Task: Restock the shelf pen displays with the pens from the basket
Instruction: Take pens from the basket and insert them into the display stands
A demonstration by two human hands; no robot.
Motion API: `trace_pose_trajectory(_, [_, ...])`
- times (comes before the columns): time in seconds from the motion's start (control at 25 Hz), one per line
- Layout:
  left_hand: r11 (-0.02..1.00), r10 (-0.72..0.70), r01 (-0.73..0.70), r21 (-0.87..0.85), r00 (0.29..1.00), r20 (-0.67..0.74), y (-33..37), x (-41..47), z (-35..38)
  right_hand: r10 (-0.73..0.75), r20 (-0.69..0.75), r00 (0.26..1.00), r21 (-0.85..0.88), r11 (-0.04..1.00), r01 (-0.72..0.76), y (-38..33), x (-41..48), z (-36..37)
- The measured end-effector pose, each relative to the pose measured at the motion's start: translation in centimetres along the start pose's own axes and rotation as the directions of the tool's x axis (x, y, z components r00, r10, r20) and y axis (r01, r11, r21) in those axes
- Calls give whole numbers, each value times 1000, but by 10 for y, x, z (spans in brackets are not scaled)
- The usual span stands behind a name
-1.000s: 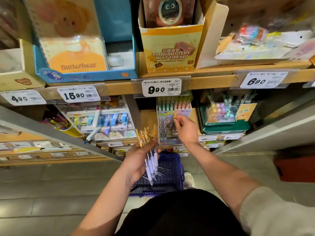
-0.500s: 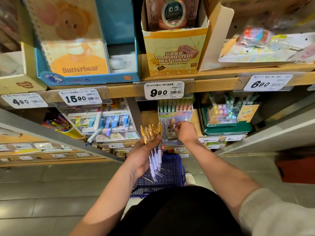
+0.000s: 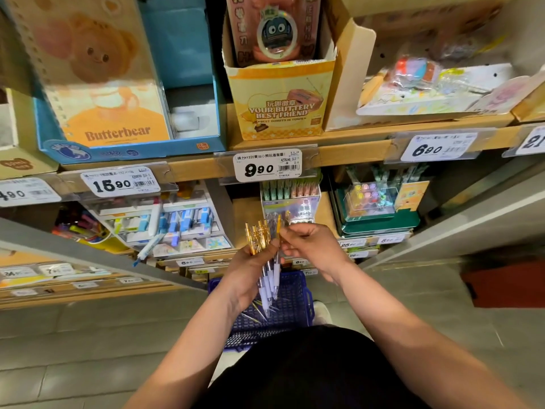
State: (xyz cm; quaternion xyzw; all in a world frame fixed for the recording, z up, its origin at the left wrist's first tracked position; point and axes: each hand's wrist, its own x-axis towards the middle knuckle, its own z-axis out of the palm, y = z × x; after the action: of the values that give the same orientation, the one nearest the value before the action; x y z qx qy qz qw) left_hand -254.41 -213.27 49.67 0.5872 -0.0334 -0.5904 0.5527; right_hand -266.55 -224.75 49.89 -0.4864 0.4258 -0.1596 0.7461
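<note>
Holds a bundle of pens [image 3: 259,240] in the left hand [image 3: 247,276], fingers wrapped round the barrels, gold clips up and far, white grips and tips pointing down and near. Pinches one pen [image 3: 279,230] at the right edge of that bundle, just under its gold top, between thumb and fingertips of the right hand [image 3: 312,249]. Cannot tell whether that pen is free of the left hand's grasp.

Both hands close together above a blue basket [image 3: 305,293] on the floor, with a few more pens [image 3: 255,314] lying loose on its mesh bottom.

Just beyond the hands, on the lower shelf, a clear pen display [image 3: 298,206] with a row of green and pink pens along its far top edge. Left of it, a tiered stationery display [image 3: 182,219] in blue and white, with a stray pen [image 3: 150,246] hanging off its near edge. Right of it, a green display [image 3: 380,224] carrying a clear case of pastel pieces.

Above these, on the wooden shelf edge [image 3: 194,168], a 9.90 price tag [image 3: 267,168], flanked by 15.90 on the left and 6.90 on the right. On the upper shelf, a Butterbear box [image 3: 118,134] to the left and a yellow carton [image 3: 280,110] in the middle.
</note>
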Motion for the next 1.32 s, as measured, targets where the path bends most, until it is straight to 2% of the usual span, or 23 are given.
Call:
trace_pose_trajectory(0.16, [997,-45,44,-55,999,-26,-1,4,0,-88,-178,980,118,987,110,-12,6,-28])
trace_pose_trajectory(0.28, [996,-56,54,-74,998,-29,-4,6,-3,-163,-284,945,96,976,198,-21,19,-57])
trace_pose_trajectory(0.36, [997,-46,42,-69,998,-45,-6,8,-4,-251,-339,907,-87,968,235,-17,30,-64])
trace_pose_trajectory(0.48, [998,-30,26,-65,998,-59,-9,11,-6,-388,-331,860,-386,888,252,1,48,-58])
trace_pose_trajectory(0.68, [995,-22,14,-103,997,-78,-13,11,-13,-469,-244,849,-655,725,213,25,76,-52])
trace_pose_trajectory(0.92, [993,-13,4,-121,997,-81,-16,8,-16,-469,-102,877,-831,526,184,40,90,-51])
trace_pose_trajectory(1.04, [991,-9,-1,-136,997,-73,-16,5,-16,-389,-71,918,-889,443,118,43,98,-46])
trace_pose_trajectory(1.32, [989,-9,3,-145,999,-38,-12,0,-16,-276,-113,954,-922,387,3,43,101,-35])
